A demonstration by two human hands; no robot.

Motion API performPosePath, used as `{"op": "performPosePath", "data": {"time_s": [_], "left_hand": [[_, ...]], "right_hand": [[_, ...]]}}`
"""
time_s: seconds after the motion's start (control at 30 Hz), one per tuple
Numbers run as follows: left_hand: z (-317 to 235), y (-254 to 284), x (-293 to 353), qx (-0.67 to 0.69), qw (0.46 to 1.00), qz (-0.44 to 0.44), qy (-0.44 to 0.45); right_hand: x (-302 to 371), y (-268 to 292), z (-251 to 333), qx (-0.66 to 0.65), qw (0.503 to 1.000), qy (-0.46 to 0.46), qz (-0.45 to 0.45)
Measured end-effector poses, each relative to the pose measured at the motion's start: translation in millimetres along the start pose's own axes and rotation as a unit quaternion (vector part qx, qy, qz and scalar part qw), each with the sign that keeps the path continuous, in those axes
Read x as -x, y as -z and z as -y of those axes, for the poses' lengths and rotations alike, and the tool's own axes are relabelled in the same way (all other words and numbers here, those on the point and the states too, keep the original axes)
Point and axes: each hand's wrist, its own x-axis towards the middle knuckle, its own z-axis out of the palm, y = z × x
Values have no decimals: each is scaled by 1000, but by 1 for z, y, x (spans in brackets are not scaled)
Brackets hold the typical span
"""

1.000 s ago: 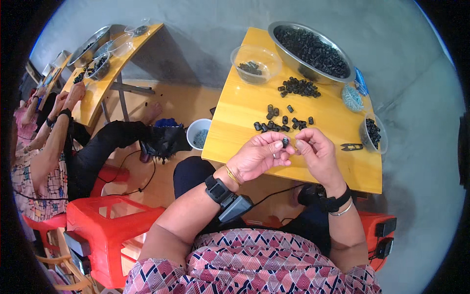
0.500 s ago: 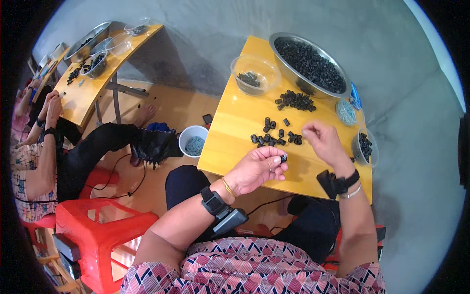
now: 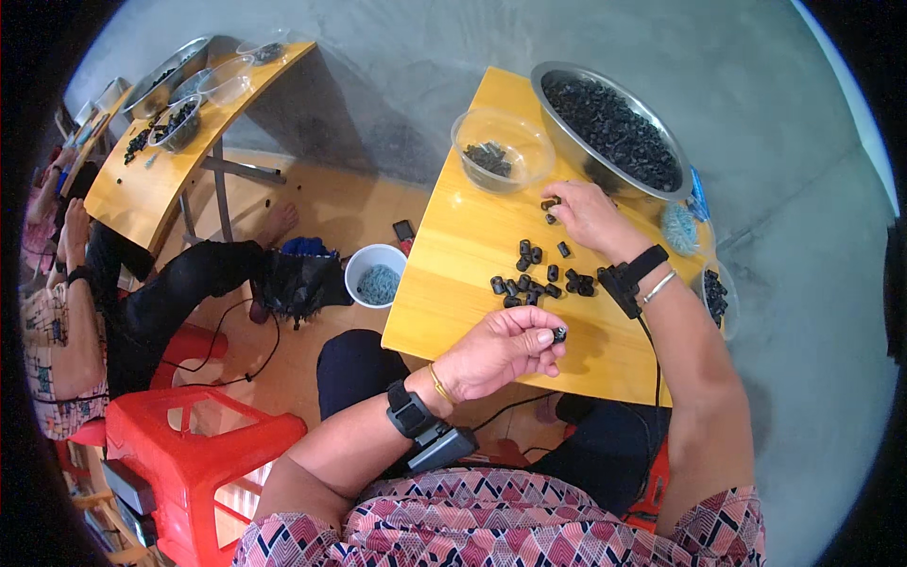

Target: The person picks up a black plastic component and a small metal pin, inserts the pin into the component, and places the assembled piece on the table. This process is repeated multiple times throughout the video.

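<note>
My left hand point(image 3: 498, 356) pinches a small black cylindrical piece point(image 3: 559, 335) between thumb and fingers, above the near edge of the yellow table point(image 3: 439, 283). My right hand point(image 3: 597, 222) lies over a heap of similar pieces in front of the large steel bowl point(image 3: 669, 184), its fingers bent down. Small black pieces point(image 3: 550, 204) show at its fingertips; most of the heap is hidden under the hand, and whether the fingers grip one is unclear. Between my two hands, several loose black pieces point(image 3: 537, 255) are scattered on the tabletop.
A clear plastic bowl point(image 3: 540, 170) with small dark parts stands at the far left of the table. To the right are a light-blue stringy bundle point(image 3: 678, 230) and a clear tub point(image 3: 733, 307) of black pieces. Left: a white bucket point(image 3: 351, 274), a red stool point(image 3: 179, 435), another person's arm point(image 3: 87, 321).
My right hand has moved away from near the loose pieces, out over the heap by the steel bowl. My left hand keeps its black piece, slightly lower in view. The view has shifted a little.
</note>
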Motion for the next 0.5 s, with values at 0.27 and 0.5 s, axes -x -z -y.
{"op": "performPosePath", "data": {"time_s": [0.27, 0.5], "left_hand": [[-2, -1, -1, 9, 1000, -7, 4], [0, -2, -1, 13, 1000, -9, 1]], "right_hand": [[11, 4, 8, 31, 995, -18, 97], [42, 9, -5, -43, 996, -30, 74]]}}
